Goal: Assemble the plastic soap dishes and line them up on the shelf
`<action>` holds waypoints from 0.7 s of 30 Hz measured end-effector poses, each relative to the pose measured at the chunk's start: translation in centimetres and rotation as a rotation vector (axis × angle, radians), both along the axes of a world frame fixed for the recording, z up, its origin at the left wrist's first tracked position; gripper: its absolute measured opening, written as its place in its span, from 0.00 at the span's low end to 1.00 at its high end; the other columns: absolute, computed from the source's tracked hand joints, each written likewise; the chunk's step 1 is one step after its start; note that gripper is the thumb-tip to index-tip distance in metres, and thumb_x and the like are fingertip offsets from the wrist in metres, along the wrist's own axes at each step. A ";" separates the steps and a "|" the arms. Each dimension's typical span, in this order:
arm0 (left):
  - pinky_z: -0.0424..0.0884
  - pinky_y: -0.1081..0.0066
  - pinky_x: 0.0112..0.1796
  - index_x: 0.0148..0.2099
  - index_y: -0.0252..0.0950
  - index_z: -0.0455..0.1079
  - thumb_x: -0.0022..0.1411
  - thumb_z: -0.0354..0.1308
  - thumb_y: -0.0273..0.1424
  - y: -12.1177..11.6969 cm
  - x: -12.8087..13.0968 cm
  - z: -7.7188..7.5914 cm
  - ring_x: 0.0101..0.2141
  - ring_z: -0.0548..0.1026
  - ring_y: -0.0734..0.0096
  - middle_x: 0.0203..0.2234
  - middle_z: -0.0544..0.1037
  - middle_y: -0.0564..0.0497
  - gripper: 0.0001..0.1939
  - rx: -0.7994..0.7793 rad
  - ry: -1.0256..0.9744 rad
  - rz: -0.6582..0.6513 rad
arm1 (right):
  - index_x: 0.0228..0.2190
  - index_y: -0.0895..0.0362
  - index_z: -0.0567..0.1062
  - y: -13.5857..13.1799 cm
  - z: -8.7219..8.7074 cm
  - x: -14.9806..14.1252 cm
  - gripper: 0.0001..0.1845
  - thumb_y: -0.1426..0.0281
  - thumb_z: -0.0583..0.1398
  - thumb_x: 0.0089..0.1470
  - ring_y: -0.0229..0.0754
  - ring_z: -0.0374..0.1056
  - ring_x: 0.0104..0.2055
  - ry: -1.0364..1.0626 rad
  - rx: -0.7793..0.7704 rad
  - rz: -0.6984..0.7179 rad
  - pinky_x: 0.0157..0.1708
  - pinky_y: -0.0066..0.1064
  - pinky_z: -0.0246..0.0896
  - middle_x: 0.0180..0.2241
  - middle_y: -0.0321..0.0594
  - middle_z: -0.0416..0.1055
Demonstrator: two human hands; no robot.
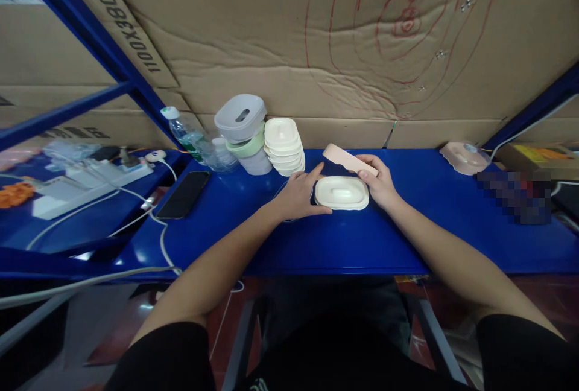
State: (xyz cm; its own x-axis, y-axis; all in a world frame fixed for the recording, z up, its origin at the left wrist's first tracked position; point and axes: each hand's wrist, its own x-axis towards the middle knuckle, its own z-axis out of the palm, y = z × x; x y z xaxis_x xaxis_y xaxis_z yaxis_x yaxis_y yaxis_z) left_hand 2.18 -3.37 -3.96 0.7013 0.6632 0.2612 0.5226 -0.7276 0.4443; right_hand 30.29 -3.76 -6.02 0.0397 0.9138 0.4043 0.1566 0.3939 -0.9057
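A cream rounded-rectangular lid point(341, 192) lies flat on the blue table point(344, 240) between my hands. My left hand point(299, 195) rests against its left edge, thumb and fingers spread around it. My right hand point(379, 183) sits at the lid's right edge and pinches a flat pinkish piece point(347, 158) that tilts up and to the left above the lid.
At the back stand a stack of cream lids point(283, 145), stacked containers point(244, 133) with a grey lid, and a water bottle point(187, 136). A black phone point(184, 194) and white cables point(136, 216) lie at left. A pink container point(465, 157) sits far right. Cardboard walls the back.
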 end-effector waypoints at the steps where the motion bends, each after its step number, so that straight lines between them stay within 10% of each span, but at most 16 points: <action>1: 0.51 0.36 0.70 0.82 0.33 0.43 0.59 0.71 0.55 -0.1 0.0 0.0 0.69 0.67 0.35 0.69 0.71 0.31 0.63 -0.010 0.046 -0.015 | 0.51 0.50 0.76 0.1 0.0 0.1 0.40 0.36 0.70 0.47 0.53 0.79 0.50 0.014 -0.028 0.002 0.47 0.48 0.80 0.51 0.47 0.79; 11: 0.55 0.45 0.71 0.78 0.33 0.54 0.73 0.51 0.36 0.2 -0.2 -0.1 0.75 0.57 0.50 0.77 0.56 0.34 0.36 0.021 0.224 0.025 | 0.50 0.51 0.76 -0.2 0.6 -0.1 0.39 0.40 0.73 0.45 0.53 0.78 0.49 0.029 -0.238 0.054 0.37 0.41 0.83 0.49 0.46 0.79; 21: 0.57 0.31 0.65 0.69 0.37 0.70 0.75 0.53 0.42 1.1 -0.4 -2.1 0.66 0.70 0.37 0.68 0.72 0.34 0.26 0.084 0.182 0.224 | 0.52 0.52 0.77 -1.4 2.3 -0.6 0.36 0.47 0.74 0.46 0.56 0.78 0.53 -0.048 -0.416 0.122 0.26 0.34 0.81 0.53 0.50 0.79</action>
State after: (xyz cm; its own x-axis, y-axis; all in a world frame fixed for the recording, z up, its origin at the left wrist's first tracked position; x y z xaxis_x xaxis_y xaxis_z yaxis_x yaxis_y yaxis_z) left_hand 1.79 -2.25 -6.06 0.5803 0.7880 0.2056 0.7397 -0.6157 0.2717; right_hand 29.73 -5.20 -3.68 -0.0886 0.9961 -0.0011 0.1775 0.0147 -0.9840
